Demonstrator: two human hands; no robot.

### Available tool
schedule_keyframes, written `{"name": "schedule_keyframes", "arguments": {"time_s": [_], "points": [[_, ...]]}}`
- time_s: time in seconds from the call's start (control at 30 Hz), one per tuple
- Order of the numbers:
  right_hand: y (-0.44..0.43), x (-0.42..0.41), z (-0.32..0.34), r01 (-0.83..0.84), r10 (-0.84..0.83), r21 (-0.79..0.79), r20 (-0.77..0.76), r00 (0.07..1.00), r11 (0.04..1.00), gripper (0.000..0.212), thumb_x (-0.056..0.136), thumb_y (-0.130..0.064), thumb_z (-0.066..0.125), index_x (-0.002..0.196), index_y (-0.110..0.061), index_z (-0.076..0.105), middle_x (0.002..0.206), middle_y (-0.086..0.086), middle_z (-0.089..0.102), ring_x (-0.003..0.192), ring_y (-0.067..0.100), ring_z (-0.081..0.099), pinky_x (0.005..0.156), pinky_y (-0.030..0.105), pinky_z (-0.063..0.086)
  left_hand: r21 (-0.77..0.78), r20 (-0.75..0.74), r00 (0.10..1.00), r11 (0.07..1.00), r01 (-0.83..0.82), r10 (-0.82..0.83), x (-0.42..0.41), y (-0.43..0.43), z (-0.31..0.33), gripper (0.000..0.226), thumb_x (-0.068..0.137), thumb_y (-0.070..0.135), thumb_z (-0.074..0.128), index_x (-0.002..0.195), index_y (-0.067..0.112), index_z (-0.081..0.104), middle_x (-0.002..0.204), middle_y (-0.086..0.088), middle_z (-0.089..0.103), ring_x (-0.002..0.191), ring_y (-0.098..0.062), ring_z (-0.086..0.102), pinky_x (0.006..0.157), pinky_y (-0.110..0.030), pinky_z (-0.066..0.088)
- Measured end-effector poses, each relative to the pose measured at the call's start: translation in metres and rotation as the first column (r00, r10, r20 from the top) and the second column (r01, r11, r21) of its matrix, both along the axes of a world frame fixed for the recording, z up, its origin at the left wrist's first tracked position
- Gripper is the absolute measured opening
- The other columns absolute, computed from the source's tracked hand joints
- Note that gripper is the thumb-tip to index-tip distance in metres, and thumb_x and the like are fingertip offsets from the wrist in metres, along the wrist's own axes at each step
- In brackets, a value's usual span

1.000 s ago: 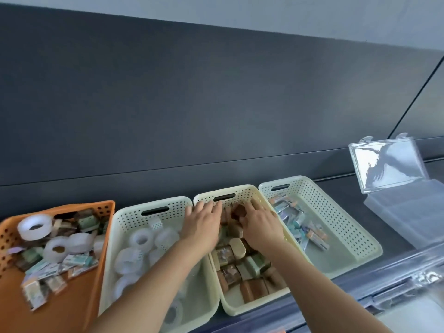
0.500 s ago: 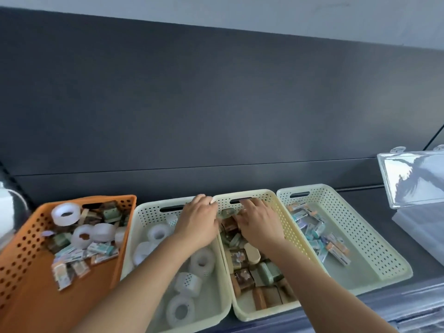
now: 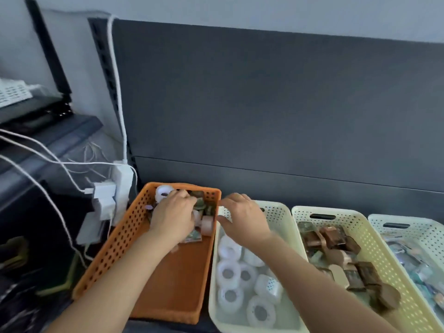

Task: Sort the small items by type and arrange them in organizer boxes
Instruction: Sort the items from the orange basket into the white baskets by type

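Tape roll (image 3: pixel 207 225) against the orange basket's (image 3: pixel 129 234) far right wall, between left grip (image 3: pixel 174 218), closure unclear, and spread right grip (image 3: pixel 242 217).

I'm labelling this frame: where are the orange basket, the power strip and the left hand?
orange basket (image 3: pixel 113 251): head view, perforated left wall.
power strip (image 3: pixel 123 186): head view, white body.
left hand (image 3: pixel 173 217): head view, back of the hand.

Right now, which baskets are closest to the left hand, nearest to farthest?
1. Orange basket: the left hand reaches into it.
2. Tape-roll basket: next on the right.
3. Brown-items basket: further right.
4. Edge basket: far right.
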State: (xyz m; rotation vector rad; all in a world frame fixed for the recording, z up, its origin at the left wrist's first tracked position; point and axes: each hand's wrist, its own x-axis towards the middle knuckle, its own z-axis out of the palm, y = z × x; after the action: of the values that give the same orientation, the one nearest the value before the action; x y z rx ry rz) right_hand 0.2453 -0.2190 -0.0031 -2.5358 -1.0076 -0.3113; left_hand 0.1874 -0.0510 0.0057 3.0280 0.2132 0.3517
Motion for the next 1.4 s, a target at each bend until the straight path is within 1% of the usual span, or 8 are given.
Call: {"name": "schedule_keyframes", "arguments": {"time_s": [0.33,0.47,0.63,0.8,0.97,1.2,1.3,1.4], "points": [[0.087,0.003,-0.017,-0.015,0.007,-0.383,-0.023,1.000,0.924,0.027,0.088,-0.025,0.052,0.112,-0.014,0.058,0.118,0.007,0.059,0.112,0.028,0.049,0.091,0.036,0.039,0.142,-0.064,0.998,0.990,-0.005,0.014,0.002,0.078,-0.023,0.048,0.087,0.008,0.049,0.133,0.019,0.049,0.137,0.001,0.045,0.128,-0.022,0.037,0.104,-0.032,0.030],[0.098,0.008,-0.025,0.023,-0.050,-0.391,-0.061,0.997,0.920,0.022,0.088,-0.021,0.051,0.108,-0.015,0.059,0.113,0.006,0.061,0.109,0.027,0.051,0.086,0.034,0.040,0.176,-0.020,1.000,0.984,0.012,-0.009,0.013,0.089,-0.028,0.035,0.063,0.005,0.073,0.096,0.015,0.072,0.100,-0.003,0.064,0.097,-0.027,0.058,0.077,-0.035,0.048],[0.100,0.013,-0.027,0.053,-0.101,-0.293,-0.150,0.983,0.954,0.015,0.083,-0.032,0.059,0.090,-0.019,0.061,0.096,0.004,0.065,0.095,0.025,0.058,0.077,0.031,0.048,0.187,0.041,0.999,0.982,0.020,-0.029,0.023,0.100,-0.030,0.027,0.046,0.003,0.081,0.065,0.017,0.070,0.070,0.001,0.059,0.072,-0.024,0.057,0.056,-0.030,0.044],[0.085,0.004,-0.018,0.100,-0.099,0.000,-0.173,0.980,0.995,0.019,0.079,-0.031,0.066,0.091,-0.017,0.066,0.092,0.001,0.065,0.091,0.020,0.057,0.066,0.028,0.040,-0.047,0.176,0.982,0.996,0.077,-0.067,0.019,0.084,-0.018,0.015,0.072,0.003,0.071,0.077,0.017,0.069,0.079,0.002,0.062,0.077,-0.023,0.054,0.065,-0.033,0.043],[0.035,0.000,-0.002,0.238,-0.230,0.192,-0.063,0.971,0.952,0.033,0.075,-0.031,0.074,0.105,-0.016,0.068,0.099,0.002,0.068,0.096,0.023,0.058,0.078,0.035,0.048,-0.228,0.287,0.948,0.952,0.206,-0.136,0.018,0.034,-0.002,0.009,0.087,0.012,0.065,0.094,0.016,0.069,0.091,0.003,0.063,0.090,-0.020,0.053,0.075,-0.033,0.046],[-0.057,-0.001,-0.004,0.390,-0.390,-0.004,0.037,0.920,0.921,0.034,0.069,-0.027,0.080,0.099,-0.016,0.069,0.094,0.002,0.067,0.092,0.029,0.059,0.068,0.034,0.049,-0.208,0.220,0.928,0.915,0.347,-0.301,0.028,-0.048,-0.013,0.008,0.086,0.014,0.061,0.090,0.013,0.068,0.092,0.000,0.061,0.093,-0.023,0.056,0.074,-0.038,0.047],[-0.081,-0.004,-0.014,0.351,-0.368,-0.162,-0.091,0.926,0.922,0.037,0.086,-0.036,0.064,0.119,-0.019,0.060,0.120,0.000,0.061,0.114,0.024,0.053,0.087,0.038,0.049,-0.184,0.033,0.954,0.936,0.300,-0.299,0.025,-0.072,-0.024,0.032,0.086,0.007,0.054,0.115,0.019,0.060,0.118,0.002,0.054,0.104,-0.023,0.057,0.074,-0.040,0.051],[-0.092,-0.009,-0.018,0.255,-0.282,-0.224,-0.097,0.954,0.941,0.030,0.097,-0.034,0.043,0.118,-0.015,0.055,0.123,0.003,0.057,0.114,0.027,0.053,0.085,0.039,0.049,-0.125,-0.142,0.947,0.955,0.270,-0.287,0.020,-0.086,-0.032,0.064,0.085,-0.006,0.041,0.140,0.027,0.042,0.153,0.004,0.030,0.124,-0.025,0.050,0.088,-0.039,0.050]]}}
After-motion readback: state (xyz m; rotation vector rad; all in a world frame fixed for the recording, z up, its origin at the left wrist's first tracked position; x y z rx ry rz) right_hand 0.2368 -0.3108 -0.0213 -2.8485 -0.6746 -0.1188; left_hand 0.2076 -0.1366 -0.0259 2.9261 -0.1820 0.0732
